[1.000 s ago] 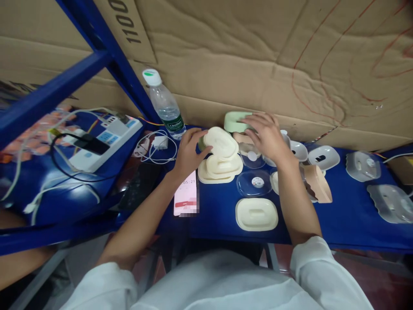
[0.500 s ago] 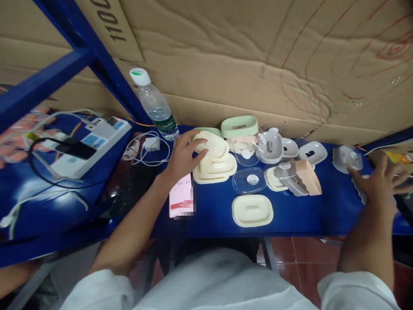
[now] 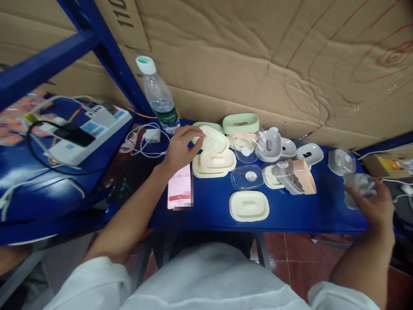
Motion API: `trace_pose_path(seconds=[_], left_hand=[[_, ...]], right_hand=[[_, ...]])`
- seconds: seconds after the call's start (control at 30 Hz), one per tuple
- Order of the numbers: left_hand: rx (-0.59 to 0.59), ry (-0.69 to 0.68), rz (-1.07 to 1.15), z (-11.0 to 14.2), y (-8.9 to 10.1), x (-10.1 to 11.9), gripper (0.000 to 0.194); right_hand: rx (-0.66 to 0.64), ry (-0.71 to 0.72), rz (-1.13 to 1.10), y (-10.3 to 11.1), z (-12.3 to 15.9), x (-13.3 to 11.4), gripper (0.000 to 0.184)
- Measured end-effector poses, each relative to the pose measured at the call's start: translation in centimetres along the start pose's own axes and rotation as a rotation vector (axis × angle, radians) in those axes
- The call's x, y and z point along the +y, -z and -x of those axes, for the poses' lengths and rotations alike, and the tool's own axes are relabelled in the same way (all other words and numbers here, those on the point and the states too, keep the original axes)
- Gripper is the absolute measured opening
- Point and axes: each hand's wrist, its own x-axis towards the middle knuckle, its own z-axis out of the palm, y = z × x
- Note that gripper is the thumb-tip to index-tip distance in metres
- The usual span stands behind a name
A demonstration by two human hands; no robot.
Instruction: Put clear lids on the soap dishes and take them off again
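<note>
My left hand [image 3: 183,147] has thumb and fingertips pinched on the left edge of a cream soap dish tray [image 3: 213,141], which leans over more cream trays [image 3: 217,161]. At the right end of the table, my right hand [image 3: 376,200] is closed around a grey soap box [image 3: 351,193] with a clear cover, its fingers partly hiding it. Behind that stands a similar clear-covered soap box [image 3: 342,161]. A single cream tray [image 3: 249,206] lies near the front edge, below a clear lid [image 3: 247,177] with a round sticker.
A water bottle [image 3: 160,99] stands at the back left, near a white charger [image 3: 151,135] and cable. A phone [image 3: 179,187] shows a timer. Grey dishes [image 3: 270,146], a green frame [image 3: 241,123] and a peach piece [image 3: 306,176] occupy the table. A power strip [image 3: 90,133] lies left.
My right hand has closed on the grey soap box and shifted it slightly left, away from the table's right end. My left hand's spread fingers have drawn together on the cream tray's edge.
</note>
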Motion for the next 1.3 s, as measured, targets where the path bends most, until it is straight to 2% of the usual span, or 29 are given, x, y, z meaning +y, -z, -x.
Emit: trace_pose_path(seconds=[0.03, 0.1, 0.17, 0.2, 0.27, 0.33, 0.37, 0.43, 0.53, 0.67, 0.73, 0.83, 0.93, 1.03, 1.13, 1.2, 1.3], left_hand=[[-0.009, 0.005, 0.028, 0.1, 0.0, 0.1, 0.02], [-0.025, 0.031, 0.084, 0.2, 0.1, 0.3, 0.02], [-0.054, 0.071, 0.194, 0.2, 0.2, 0.5, 0.026], [-0.087, 0.095, 0.292, 0.3, 0.2, 0.5, 0.036], [-0.218, 0.138, 0.553, 0.3, 0.1, 0.6, 0.072], [-0.354, 0.169, 0.789, 0.3, -0.1, 0.7, 0.108], [-0.38, 0.184, 0.855, 0.4, -0.2, 0.7, 0.117], [-0.305, 0.217, 0.901, 0.5, -0.4, 0.5, 0.118], [-0.128, 0.282, 0.886, 0.4, -0.4, -0.6, 0.103], [0.001, 0.435, 0.905, 0.0, -0.6, -2.3, 0.101], [0.052, 0.504, 0.93, -0.1, -0.8, -2.6, 0.104], [0.056, 0.543, 0.951, 0.1, -1.1, -2.5, 0.103], [0.021, 0.526, 0.943, 0.4, -1.2, -2.2, 0.103], [-0.02, 0.474, 0.922, 0.7, -1.3, -2.4, 0.099], [-0.017, 0.432, 0.893, 0.9, -1.6, -2.8, 0.095], [0.01, 0.408, 0.839, 0.8, -1.8, -3.1, 0.095], [0.033, 0.334, 0.671, 0.6, -2.1, -3.2, 0.098]], right_hand=[[0.059, 0.007, -0.083, 1.1, 0.5, -2.8, 0.103], [0.077, 0.15, -0.279, 3.0, 1.5, -9.7, 0.105], [-0.013, 0.402, -0.431, 4.2, 2.7, -17.9, 0.104], [-0.095, 0.547, -0.481, 4.4, 3.4, -22.1, 0.101], [-0.258, 0.85, -0.557, 3.9, 4.9, -30.3, 0.088], [-0.452, 1.069, -0.586, 2.8, 6.6, -37.1, 0.082], [-0.504, 1.142, -0.59, 2.2, 7.4, -39.8, 0.084], [-0.544, 1.2, -0.584, 1.1, 8.7, -43.7, 0.087], [-0.492, 1.196, -0.616, 0.0, 8.5, -46.0, 0.089], [-0.317, 1.05, -0.492, -2.4, 5.2, -45.2, 0.084], [-0.279, 0.985, -0.376, -3.8, 3.6, -44.5, 0.077], [-0.284, 0.967, -0.304, -4.8, 2.9, -43.9, 0.065], [-0.29, 1.004, -0.424, -4.0, 4.0, -44.3, 0.051], [-0.426, 1.155, -0.623, -3.0, 5.8, -45.4, 0.044], [-0.579, 1.273, -0.716, -3.2, 7.2, -46.4, 0.04], [-0.594, 1.246, -0.725, -3.8, 7.4, -46.7, 0.038], [-0.538, 1.172, -0.722, -4.1, 7.0, -46.6, 0.039]])
